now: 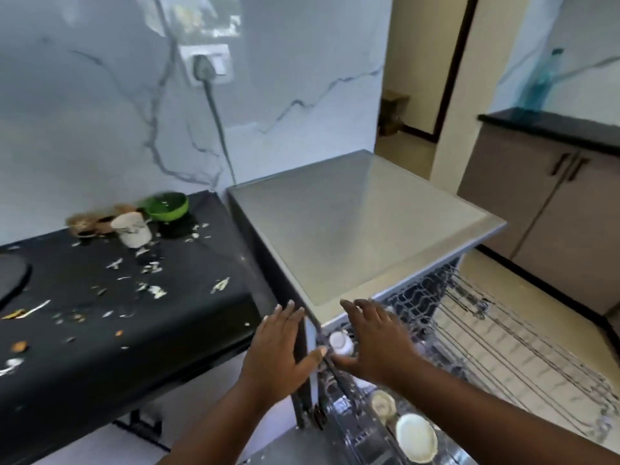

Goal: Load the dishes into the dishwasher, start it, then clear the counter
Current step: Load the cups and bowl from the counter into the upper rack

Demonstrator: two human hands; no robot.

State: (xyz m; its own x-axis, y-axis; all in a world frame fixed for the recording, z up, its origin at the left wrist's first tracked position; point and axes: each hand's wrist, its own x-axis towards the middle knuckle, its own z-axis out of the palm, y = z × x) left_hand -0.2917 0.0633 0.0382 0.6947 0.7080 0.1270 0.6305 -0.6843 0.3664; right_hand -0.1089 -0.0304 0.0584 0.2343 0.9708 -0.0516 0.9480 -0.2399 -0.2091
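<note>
The whole head view is smeared by motion blur; the scraps [152, 290] strewn over the black counter [100, 330] are too blurred to identify; the brown heap [89, 223] behind the white cup [132, 229] cannot be made out; the right hand [375, 340] hides part of the upper rack [503, 340]; the pale dishes [414, 437] in the lower rack are cut off by the bottom edge; the dark object [13, 280] at left is cropped.

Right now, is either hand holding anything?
No. The left hand and the right hand are open with fingers spread at the dishwasher front corner.
</note>
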